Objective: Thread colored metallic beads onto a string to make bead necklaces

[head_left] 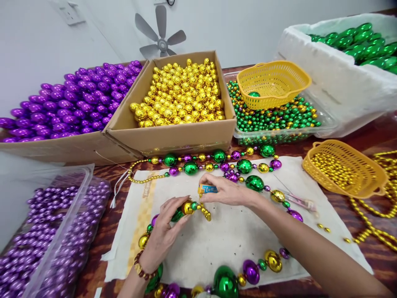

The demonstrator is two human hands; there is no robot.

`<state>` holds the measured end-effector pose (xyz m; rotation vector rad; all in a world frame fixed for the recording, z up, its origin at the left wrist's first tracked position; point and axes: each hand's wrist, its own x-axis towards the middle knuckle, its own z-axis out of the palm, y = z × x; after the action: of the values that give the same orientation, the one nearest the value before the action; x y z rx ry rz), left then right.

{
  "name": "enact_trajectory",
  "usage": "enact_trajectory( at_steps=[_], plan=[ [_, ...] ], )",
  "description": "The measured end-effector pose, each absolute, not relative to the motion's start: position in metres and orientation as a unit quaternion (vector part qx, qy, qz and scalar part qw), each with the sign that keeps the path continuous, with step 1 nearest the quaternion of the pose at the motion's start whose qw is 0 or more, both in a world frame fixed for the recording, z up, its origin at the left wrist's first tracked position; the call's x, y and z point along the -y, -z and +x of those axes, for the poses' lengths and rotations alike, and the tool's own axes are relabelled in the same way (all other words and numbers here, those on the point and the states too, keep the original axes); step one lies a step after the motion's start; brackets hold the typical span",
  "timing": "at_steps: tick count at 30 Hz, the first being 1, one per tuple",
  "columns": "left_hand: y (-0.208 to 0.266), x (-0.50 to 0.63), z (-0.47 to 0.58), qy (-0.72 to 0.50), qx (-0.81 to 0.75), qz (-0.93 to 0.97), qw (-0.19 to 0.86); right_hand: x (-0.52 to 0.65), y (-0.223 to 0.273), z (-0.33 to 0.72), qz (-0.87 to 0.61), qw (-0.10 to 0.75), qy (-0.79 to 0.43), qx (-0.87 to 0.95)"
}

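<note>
My left hand (169,223) pinches a bead necklace at a gold bead (187,207), with a green bead beside it. A short tail of small gold beads (204,213) sticks out past the fingertips. Just above that tail, my right hand (225,190) is closed on a small blue and yellow lighter (207,188). The thread end is too small to make out. The necklace runs round the cloth (198,248) in a loop of purple, green and gold beads, with a big green bead (226,281) at the front. Part of the strand passes behind my hands and arms.
Boxes of purple beads (77,99) and gold beads (182,99) stand at the back. A yellow basket (273,99) sits over mixed beads; another basket (369,182) is at right. Purple beads (52,231) fill a left bin. A needle packet (299,200) lies near my right arm.
</note>
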<state>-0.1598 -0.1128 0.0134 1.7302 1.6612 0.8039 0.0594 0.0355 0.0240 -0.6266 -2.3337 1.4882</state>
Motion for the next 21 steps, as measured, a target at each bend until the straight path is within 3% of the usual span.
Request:
enact_trajectory(
  at_steps=[5,12,21],
  plan=[
    [-0.01,0.114,-0.162,-0.301,-0.621,0.657,0.305,-0.032,-0.02,0.066,-0.2,0.164,-0.522,0.813],
    [-0.005,0.114,-0.165,-0.302,-0.621,0.652,0.315,-0.037,-0.021,0.067,-0.145,0.119,-0.521,0.833],
    [-0.004,0.113,-0.165,-0.324,-0.616,0.629,0.346,-0.035,-0.031,0.049,-0.211,0.109,-0.423,0.874]
  ],
)
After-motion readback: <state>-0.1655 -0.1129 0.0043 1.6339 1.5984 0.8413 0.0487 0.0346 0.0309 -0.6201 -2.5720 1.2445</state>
